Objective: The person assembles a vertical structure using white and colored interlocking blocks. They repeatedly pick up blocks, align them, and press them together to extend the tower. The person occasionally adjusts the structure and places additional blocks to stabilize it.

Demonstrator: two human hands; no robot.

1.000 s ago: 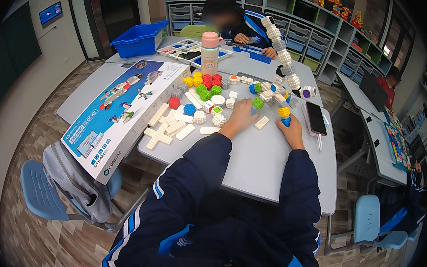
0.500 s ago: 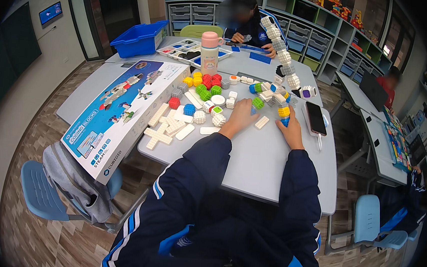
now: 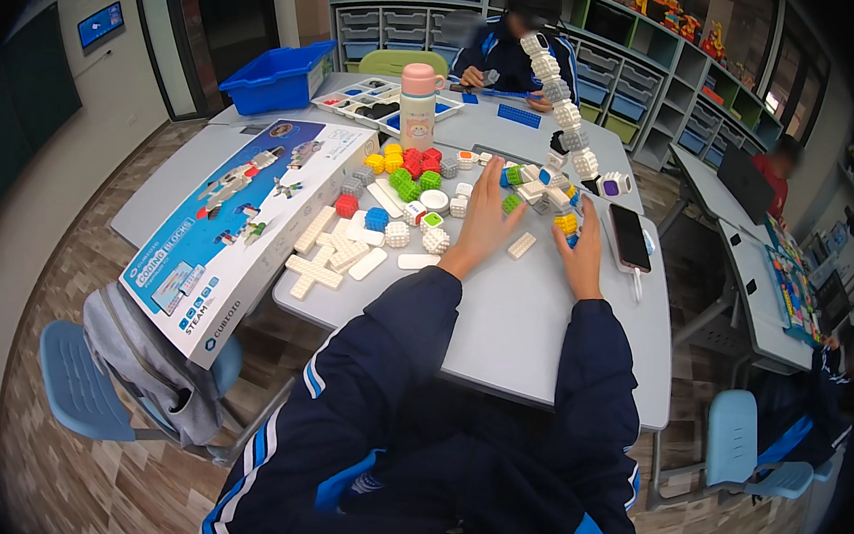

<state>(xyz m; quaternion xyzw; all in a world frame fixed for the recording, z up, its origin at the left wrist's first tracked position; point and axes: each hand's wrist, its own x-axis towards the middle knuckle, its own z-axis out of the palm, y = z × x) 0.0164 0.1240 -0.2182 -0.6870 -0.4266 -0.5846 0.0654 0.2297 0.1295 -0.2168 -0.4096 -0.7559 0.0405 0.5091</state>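
My left hand (image 3: 484, 221) is raised over the table with its fingers stretched out, holding nothing. Just beyond its thumb is a green knobbly block (image 3: 510, 203). Flat on the tabletop, a beige studded plate (image 3: 521, 245) lies between my hands. My right hand (image 3: 580, 254) has its thumb and fingers apart around a yellow block (image 3: 566, 223) with blue below it; no firm grip shows. Past both hands stands a build with a tall curved column of white and grey knobbly blocks (image 3: 566, 117). At its foot is a cluster of white, green and blue pieces (image 3: 543, 190).
Loose coloured blocks (image 3: 406, 180) and white plates (image 3: 332, 260) lie left of my hands. A large printed box (image 3: 250, 223), a bottle (image 3: 417, 111), a sorting tray (image 3: 369, 112) and a blue bin (image 3: 276, 79) stand beyond. At right lies a phone (image 3: 630, 238) with a cable. Another person (image 3: 519, 48) sits opposite.
My left hand has lifted off the tabletop by the green block, its fingers now pointing up and spread. My right hand's fingers have straightened beside the yellow block. The person opposite has moved right.
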